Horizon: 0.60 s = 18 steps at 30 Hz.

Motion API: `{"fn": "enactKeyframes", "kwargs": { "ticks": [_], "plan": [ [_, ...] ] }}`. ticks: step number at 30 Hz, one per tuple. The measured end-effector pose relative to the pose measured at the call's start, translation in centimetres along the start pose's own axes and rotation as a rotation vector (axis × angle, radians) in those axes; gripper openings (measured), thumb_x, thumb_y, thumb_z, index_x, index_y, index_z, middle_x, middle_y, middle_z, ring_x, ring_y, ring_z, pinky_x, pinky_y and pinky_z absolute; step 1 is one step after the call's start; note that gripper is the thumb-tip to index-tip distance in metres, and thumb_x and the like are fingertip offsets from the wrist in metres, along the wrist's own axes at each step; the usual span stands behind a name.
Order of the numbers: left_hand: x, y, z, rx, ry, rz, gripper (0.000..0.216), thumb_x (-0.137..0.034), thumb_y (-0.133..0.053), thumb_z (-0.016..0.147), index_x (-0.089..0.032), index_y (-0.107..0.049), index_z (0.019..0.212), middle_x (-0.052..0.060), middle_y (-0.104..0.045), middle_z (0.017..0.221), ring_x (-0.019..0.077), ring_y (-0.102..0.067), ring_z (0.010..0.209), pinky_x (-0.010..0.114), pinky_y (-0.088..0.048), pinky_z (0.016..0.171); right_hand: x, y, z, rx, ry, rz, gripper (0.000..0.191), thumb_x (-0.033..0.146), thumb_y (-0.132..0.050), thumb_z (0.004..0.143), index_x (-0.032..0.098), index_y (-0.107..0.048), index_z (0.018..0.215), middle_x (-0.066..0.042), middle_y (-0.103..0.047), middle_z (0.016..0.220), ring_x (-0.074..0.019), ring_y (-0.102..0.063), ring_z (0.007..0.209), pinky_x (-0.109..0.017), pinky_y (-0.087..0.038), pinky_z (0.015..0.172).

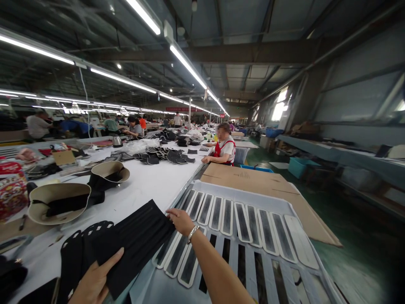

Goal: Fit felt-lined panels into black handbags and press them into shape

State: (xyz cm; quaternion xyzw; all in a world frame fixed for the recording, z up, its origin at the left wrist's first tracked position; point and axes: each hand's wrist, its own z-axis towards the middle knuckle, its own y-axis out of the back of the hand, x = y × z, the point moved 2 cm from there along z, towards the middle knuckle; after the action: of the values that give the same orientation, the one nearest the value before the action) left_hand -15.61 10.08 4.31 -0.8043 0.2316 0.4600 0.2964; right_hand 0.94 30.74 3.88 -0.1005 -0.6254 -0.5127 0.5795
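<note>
A flat black panel [136, 245] with several raised lengthwise ridges slants across the lower middle. My left hand [96, 274] grips its lower left side, thumb on top. At the panel's far right edge, the fingers of my right hand [182, 221] are pinched together; the fingertips are partly hidden. Beneath my right forearm lies a pale blue slotted rack [253, 270]. Long dark strips with white rounded borders, such as this strip [217, 213], lie in rows on it. Curved black pieces [71, 257] with cut-outs rest on the table left of the panel.
Two black items with beige lining [60, 202] stand on the white table [148, 181]. Farther back is a heap of black pieces [164, 154]. Cardboard [249, 177] lies beyond the rack. A co-worker in a red apron [224, 147] sits at the table's edge.
</note>
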Motion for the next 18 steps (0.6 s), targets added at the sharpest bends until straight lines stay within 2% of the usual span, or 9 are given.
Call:
{"fn": "enactKeyframes", "kwargs": {
  "ticks": [3, 6, 11, 14, 18],
  "plan": [
    [0.2, -0.7, -0.7, 0.030, 0.077, -0.011, 0.034, -0.016, -0.072, 0.069, -0.015, -0.064, 0.102, 0.008, -0.072, 0.085, 0.0250, -0.069, 0.081, 0.035, -0.057, 0.077, 0.9, -0.1, 0.6, 0.029, 0.047, -0.057, 0.035, 0.022, -0.041, 0.086, 0.021, -0.060, 0.115, -0.002, -0.063, 0.115, -0.0161, -0.054, 0.110, -0.028, -0.038, 0.098],
    [0.6, -0.3, -0.2, 0.028, 0.049, -0.014, 0.040, -0.014, -0.072, 0.070, -0.012, -0.061, 0.108, 0.010, -0.072, 0.091, 0.0257, -0.068, 0.085, 0.038, -0.055, 0.081, 1.4, -0.4, 0.6, 0.065, 0.076, -0.109, 0.035, 0.020, -0.041, 0.086, 0.021, -0.060, 0.116, -0.003, -0.060, 0.120, -0.0155, -0.052, 0.114, -0.026, -0.036, 0.100],
    [1.0, 0.2, 0.7, 0.034, -0.049, -0.071, 0.033, -0.008, -0.067, 0.073, -0.007, -0.062, 0.105, 0.013, -0.072, 0.086, 0.0252, -0.069, 0.079, 0.038, -0.057, 0.078, 1.7, -1.1, 0.8, 0.072, 0.095, -0.176, 0.043, 0.014, -0.032, 0.087, 0.017, -0.053, 0.125, -0.006, -0.061, 0.117, -0.0156, -0.055, 0.109, -0.028, -0.039, 0.097],
    [0.9, -0.2, 0.9, 0.031, -0.080, -0.112, 0.028, -0.006, -0.064, 0.075, -0.007, -0.063, 0.103, 0.014, -0.071, 0.086, 0.0241, -0.069, 0.078, 0.037, -0.057, 0.075, 1.8, -1.8, 1.9, 0.095, 0.104, -0.223, 0.044, 0.011, -0.032, 0.085, 0.017, -0.057, 0.120, -0.007, -0.063, 0.113, -0.0173, -0.056, 0.105, -0.030, -0.040, 0.095],
    [0.1, -0.2, 1.8, -0.063, -0.137, -0.108, 0.028, -0.009, -0.065, 0.075, -0.009, -0.063, 0.103, 0.012, -0.071, 0.083, 0.0229, -0.069, 0.074, 0.035, -0.058, 0.068, 2.0, -2.3, 2.9, 0.133, 0.120, -0.298, 0.043, 0.009, -0.036, 0.082, 0.019, -0.061, 0.115, -0.007, -0.063, 0.112, -0.0177, -0.056, 0.103, -0.028, -0.039, 0.093]
  ]
}}
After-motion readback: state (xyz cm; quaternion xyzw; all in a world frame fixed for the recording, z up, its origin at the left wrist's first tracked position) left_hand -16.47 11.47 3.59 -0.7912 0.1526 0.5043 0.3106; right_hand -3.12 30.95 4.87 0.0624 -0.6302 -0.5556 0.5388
